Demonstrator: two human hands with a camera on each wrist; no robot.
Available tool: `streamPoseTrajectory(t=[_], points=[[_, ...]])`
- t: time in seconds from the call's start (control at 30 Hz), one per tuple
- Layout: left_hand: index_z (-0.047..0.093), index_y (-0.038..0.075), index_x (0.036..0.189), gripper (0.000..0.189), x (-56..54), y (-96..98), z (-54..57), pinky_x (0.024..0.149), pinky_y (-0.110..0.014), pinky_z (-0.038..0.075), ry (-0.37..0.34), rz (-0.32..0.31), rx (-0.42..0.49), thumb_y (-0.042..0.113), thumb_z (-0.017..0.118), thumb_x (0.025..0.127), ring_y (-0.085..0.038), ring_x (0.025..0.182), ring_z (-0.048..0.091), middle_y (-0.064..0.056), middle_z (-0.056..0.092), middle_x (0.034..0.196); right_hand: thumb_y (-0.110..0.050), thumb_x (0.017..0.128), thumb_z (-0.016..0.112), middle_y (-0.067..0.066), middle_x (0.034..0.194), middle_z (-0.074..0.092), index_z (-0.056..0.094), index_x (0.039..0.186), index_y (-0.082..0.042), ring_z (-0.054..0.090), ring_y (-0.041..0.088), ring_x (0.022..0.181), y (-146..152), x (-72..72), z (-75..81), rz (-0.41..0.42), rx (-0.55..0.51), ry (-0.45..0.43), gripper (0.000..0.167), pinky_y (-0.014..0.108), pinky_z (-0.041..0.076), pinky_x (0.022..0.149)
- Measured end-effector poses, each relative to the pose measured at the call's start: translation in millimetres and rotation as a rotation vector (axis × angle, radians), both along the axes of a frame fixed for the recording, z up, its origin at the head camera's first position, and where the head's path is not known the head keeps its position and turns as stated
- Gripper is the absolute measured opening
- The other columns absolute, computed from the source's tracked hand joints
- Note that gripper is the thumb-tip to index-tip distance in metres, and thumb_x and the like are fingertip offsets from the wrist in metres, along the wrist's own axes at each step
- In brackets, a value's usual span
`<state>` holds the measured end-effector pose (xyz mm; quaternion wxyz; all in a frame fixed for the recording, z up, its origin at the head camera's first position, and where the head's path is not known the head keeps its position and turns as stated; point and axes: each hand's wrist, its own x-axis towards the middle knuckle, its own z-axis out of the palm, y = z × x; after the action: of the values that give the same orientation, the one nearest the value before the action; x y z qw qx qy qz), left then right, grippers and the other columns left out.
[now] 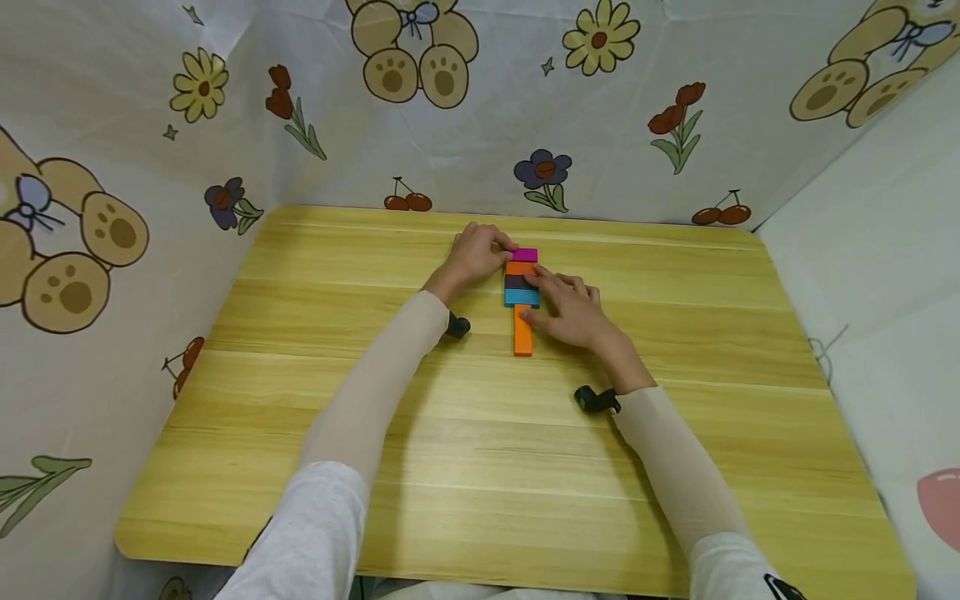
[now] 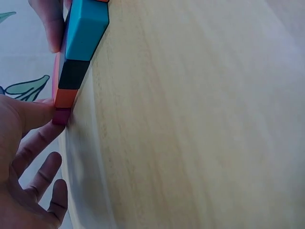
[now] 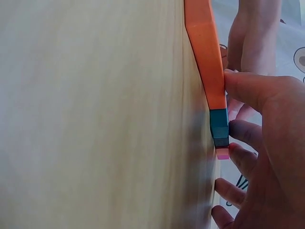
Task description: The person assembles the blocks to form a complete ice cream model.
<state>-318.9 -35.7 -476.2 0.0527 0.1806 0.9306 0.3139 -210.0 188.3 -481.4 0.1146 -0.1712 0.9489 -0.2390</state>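
On the table, flat blocks stand in a line: a magenta block (image 1: 525, 255) at the far end, then an orange block (image 1: 519, 268), a dark block (image 1: 516, 282) and a blue block (image 1: 522, 297), each lying crosswise. A long orange block (image 1: 522, 340) extends from the blue one toward the person. My left hand (image 1: 477, 252) pinches the magenta block between thumb and forefinger, its other fingers spread in the left wrist view. My right hand (image 1: 573, 311) rests its thumb on the long orange block, with fingertips touching the blocks farther up; its fingers are spread.
The pale wooden table (image 1: 465, 467) spreads around the blocks, its far edge just beyond them. A printed cloth (image 1: 480, 142) with bears and flowers hangs behind and at the left. Each wrist carries a small black camera (image 1: 596, 399).
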Motion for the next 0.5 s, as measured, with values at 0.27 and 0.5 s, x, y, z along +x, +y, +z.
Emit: streamPoseTrajectory(t=[0.27,0.5], points=[[0.083,0.023,0.124,0.023,3.4,-2.2,-0.9,0.108,-0.045,0.04,0.017,-0.013,0.033,0.028,0.068,0.107,-0.025,0.12,0.054,0.001,0.076,0.133,-0.064,0.104,0.057,-0.006,0.184,0.015,0.029,0.172,-0.033,0.023,0.044,0.16,-1.4,-0.7,0.3,0.001,-0.001,-0.006,0.079,0.068,0.015,0.12],[0.08,0.017,0.128,0.026,7.5,-2.5,-5.5,0.111,-0.046,0.042,0.005,-0.041,0.122,0.022,0.064,0.11,-0.028,0.122,0.055,-0.005,0.074,0.131,-0.062,0.104,0.058,-0.006,0.184,0.014,0.028,0.172,-0.032,0.024,0.044,0.16,0.3,0.1,0.7,0.006,0.009,-0.008,0.08,0.069,0.016,0.12]])
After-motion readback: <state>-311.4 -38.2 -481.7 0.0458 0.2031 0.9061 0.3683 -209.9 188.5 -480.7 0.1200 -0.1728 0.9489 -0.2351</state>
